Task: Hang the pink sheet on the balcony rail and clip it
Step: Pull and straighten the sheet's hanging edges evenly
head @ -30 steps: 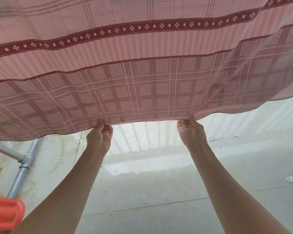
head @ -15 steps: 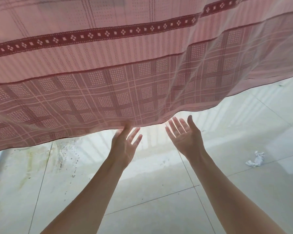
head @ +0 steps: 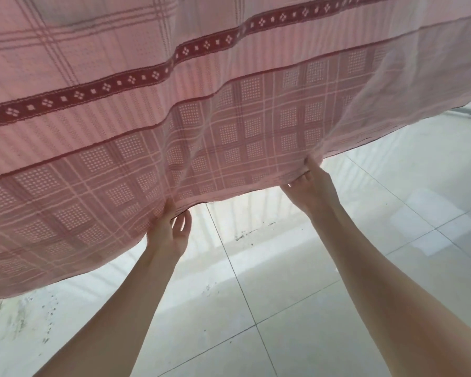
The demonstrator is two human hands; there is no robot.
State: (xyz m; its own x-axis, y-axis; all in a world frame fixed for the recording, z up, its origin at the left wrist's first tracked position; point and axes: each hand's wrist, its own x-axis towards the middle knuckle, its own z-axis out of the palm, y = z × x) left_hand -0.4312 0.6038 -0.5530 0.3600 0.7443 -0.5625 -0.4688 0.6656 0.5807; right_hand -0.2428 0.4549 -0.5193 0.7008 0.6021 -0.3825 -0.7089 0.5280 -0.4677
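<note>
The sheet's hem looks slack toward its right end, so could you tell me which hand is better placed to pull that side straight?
Probably the right hand: it grips the sheet hem nearer that end; the left hand pinches it further left.

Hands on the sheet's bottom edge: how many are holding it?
2. The left hand pinches the pink sheet at its hem near the middle of the picture; the right hand grips the hem further right and higher. Nothing suggests a hidden third.

The single head view looks forward and down, close behind the pink sheet (head: 229, 126), toward the tiled floor (head: 283, 322).
</note>
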